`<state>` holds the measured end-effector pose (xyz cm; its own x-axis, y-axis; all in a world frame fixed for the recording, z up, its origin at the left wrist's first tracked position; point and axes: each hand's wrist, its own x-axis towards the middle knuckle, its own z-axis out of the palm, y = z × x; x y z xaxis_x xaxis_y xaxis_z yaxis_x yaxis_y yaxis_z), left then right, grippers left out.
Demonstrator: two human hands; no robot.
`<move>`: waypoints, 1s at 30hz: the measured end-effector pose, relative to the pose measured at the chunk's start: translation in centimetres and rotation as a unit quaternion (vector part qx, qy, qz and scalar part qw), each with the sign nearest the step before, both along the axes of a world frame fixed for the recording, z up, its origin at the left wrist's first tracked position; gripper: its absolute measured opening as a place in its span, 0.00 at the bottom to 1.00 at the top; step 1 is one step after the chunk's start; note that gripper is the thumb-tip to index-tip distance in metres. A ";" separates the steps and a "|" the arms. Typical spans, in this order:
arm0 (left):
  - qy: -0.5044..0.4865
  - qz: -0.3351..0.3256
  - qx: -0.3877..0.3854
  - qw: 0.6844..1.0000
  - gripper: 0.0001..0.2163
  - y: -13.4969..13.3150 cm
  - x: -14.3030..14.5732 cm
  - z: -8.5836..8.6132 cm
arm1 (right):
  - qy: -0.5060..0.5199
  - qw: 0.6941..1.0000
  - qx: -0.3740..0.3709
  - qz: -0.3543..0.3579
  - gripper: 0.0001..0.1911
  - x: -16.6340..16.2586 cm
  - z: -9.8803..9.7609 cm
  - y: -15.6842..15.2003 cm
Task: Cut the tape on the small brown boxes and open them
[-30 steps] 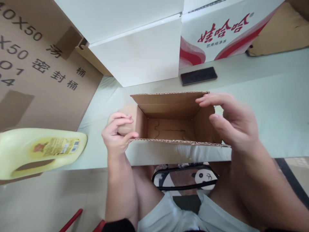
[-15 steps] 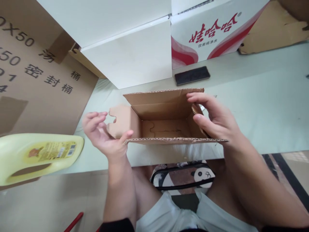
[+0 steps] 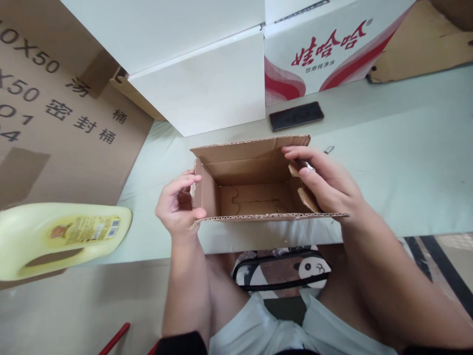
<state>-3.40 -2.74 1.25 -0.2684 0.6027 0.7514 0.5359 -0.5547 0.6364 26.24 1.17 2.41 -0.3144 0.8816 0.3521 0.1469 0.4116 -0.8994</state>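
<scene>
- Cardboard box (image 3: 251, 201), open, frame centre, at the table (image 3: 406, 162) edge.
- Left hand (image 3: 177, 207): my grip closed on the left flap (image 3: 202, 190); right hand (image 3: 327, 190): pinching the right flap (image 3: 306, 198).
- Judged light, stiff, creasable; I hold flap edges.

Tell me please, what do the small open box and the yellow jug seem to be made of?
The small open box looks like brown corrugated cardboard, matte; the fluted layer shows along its cut edges. The yellow jug is probably plastic: smooth, slightly glossy, with a moulded handle.
</scene>
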 end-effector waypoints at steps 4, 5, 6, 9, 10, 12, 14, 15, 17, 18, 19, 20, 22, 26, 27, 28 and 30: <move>0.006 -0.042 0.001 0.999 0.28 0.0 0.1 -0.1 | 0.002 1.000 0.015 0.001 0.13 0.0 -0.1 0.0; 0.010 -0.051 0.002 0.999 0.27 -0.1 0.2 -0.1 | 0.005 1.000 0.018 0.002 0.13 0.0 -0.1 0.0; 0.013 -0.060 0.002 0.998 0.26 -0.1 0.3 -0.2 | 0.009 1.000 0.019 0.001 0.13 0.0 -0.2 0.0; 0.004 -0.100 -0.015 0.995 0.23 -0.2 0.7 -0.3 | 0.016 1.000 0.016 -0.001 0.13 -0.1 -0.4 0.0; -0.006 -0.108 -0.029 0.994 0.23 -0.3 0.8 -0.4 | 0.017 1.000 0.013 -0.001 0.13 -0.1 -0.4 -0.1; -0.025 -0.113 -0.072 0.991 0.28 -0.5 0.9 -0.3 | 0.019 1.000 0.006 -0.006 0.13 -0.2 -0.5 -0.2; -0.024 -0.120 -0.101 0.987 0.35 -0.6 0.8 0.0 | 0.026 1.000 0.006 -0.014 0.15 -0.5 -0.6 -0.3; -0.010 -0.134 -0.106 0.985 0.36 -0.7 0.7 0.1 | 0.033 0.999 0.007 -0.019 0.16 -0.6 -0.6 -0.3; 0.040 -0.171 -0.105 0.979 0.31 -0.7 0.5 0.3 | 0.053 0.998 0.012 -0.026 0.18 -0.9 -0.7 -0.3; 0.063 -0.186 -0.102 0.975 0.27 -0.7 0.4 0.3 | 0.066 0.997 0.012 -0.030 0.19 -1.1 -0.8 -0.3; 0.080 -0.195 -0.102 0.972 0.22 -0.6 0.4 0.3 | 0.083 0.996 0.009 -0.037 0.19 -1.2 -0.8 -0.3; 0.086 -0.200 -0.105 0.970 0.19 -0.6 0.5 0.3 | 0.102 0.994 0.005 -0.046 0.19 -1.2 -0.8 -0.3; 0.069 -0.202 -0.117 0.970 0.17 -0.5 0.8 0.2 | 0.147 0.987 -0.003 -0.071 0.17 -1.3 -0.8 -0.2; 0.038 -0.199 -0.148 0.968 0.19 -0.5 1.4 0.1 | 0.212 0.968 -0.003 -0.132 0.13 -1.4 -0.8 -0.2; 0.043 -0.201 -0.149 0.967 0.19 -0.5 1.5 0.1 | 0.217 0.966 -0.002 -0.140 0.13 -1.4 -0.8 -0.2; 0.052 -0.205 -0.147 0.966 0.18 -0.5 1.5 0.2 | 0.217 0.966 -0.001 -0.141 0.14 -1.4 -0.8 -0.1; 0.073 -0.212 -0.139 0.965 0.17 -0.4 1.5 0.2 | 0.199 0.972 -0.004 -0.126 0.14 -1.2 -0.7 -0.1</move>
<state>-1.88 -3.12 1.49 0.1423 0.8187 0.5563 0.3935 -0.5625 0.7272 25.03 1.09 1.67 0.0707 0.9161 0.3947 -0.1182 0.4006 -0.9086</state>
